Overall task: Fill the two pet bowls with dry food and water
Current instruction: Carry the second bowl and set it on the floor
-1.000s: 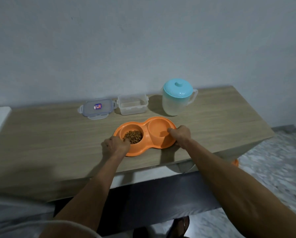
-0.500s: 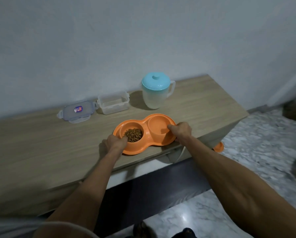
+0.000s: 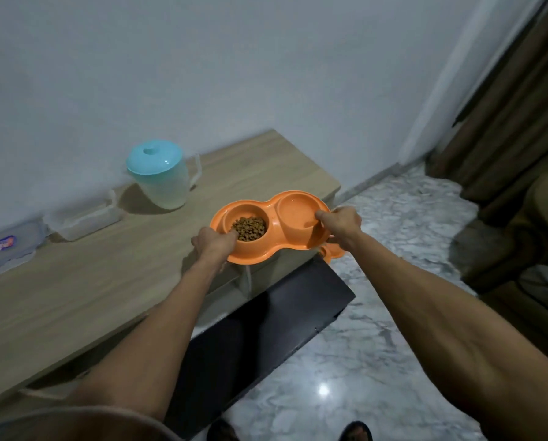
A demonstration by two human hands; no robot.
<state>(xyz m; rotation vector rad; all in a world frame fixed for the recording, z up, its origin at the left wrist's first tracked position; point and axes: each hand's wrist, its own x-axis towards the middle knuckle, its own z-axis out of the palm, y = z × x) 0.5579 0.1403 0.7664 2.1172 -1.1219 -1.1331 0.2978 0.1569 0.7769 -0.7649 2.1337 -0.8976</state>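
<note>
An orange double pet bowl (image 3: 272,205) is lifted off the wooden table (image 3: 107,275) and hangs over its right front corner. Its left cup holds brown dry food (image 3: 249,228); its right cup (image 3: 298,211) shows a smooth shiny surface that may be water. My left hand (image 3: 213,245) grips the bowl's left rim, thumb inside by the food. At the right rim my right hand (image 3: 341,226) grips the bowl with its thumb over the edge.
A clear jug with a turquoise lid (image 3: 158,178) stands at the back of the table. Left of it sit an open clear container (image 3: 81,218) and its lid (image 3: 7,246). Marble floor (image 3: 377,345) lies to the right, an orange object (image 3: 331,251) below the bowl, brown curtain (image 3: 514,106) far right.
Both hands have lifted the double bowl off the table and carried it right, past the table's corner. My view has swung right toward the floor and curtain.
</note>
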